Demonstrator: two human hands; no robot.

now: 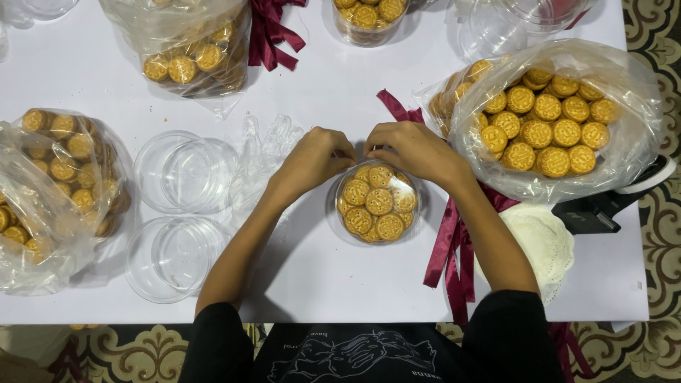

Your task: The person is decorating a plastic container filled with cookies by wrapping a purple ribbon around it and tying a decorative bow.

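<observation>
Two hands: I had my left hand [312, 157] and right hand [415, 150] curled, fingertips pinching at the far rim of the cookie tub [377, 202]; what they pinched I could not tell.
Tub: clear, round, full of golden cookies, sat mid-tabletop [333, 92] between my forearms.
Handling: I judged it light, slick-walled, contents crumbly; best gripped around the sides.
Nearby: maroon ribbons [454, 248], cookie bag [560, 120], empty lids [181, 170].

Golden cookies [378, 202], maroon ribbons [454, 252]
</observation>
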